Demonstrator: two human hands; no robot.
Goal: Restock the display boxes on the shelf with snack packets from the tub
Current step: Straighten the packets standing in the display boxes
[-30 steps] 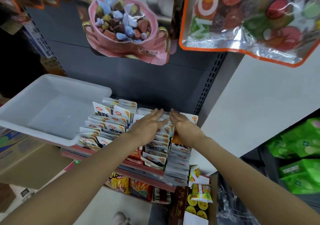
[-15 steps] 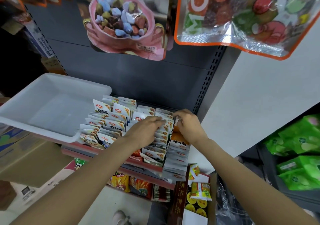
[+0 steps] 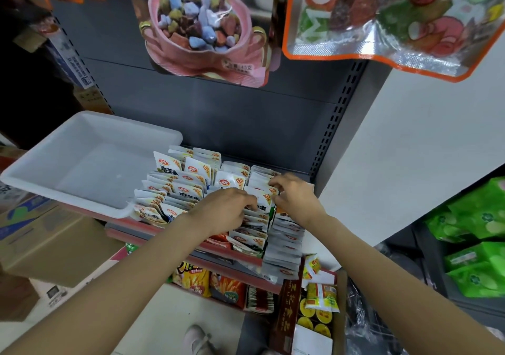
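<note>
Both hands are working in the rows of snack packets [image 3: 196, 190] standing on the shelf [image 3: 169, 227]. The left hand [image 3: 222, 211] is curling its fingers over packet tops; the right hand [image 3: 293, 197] is pinching packets just beside it. The white tub [image 3: 35, 182] is lying well left of both grips.

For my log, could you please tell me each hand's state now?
Left hand: pinching a snack packet.
Right hand: fingers curled on packets; grip unclear.
</note>
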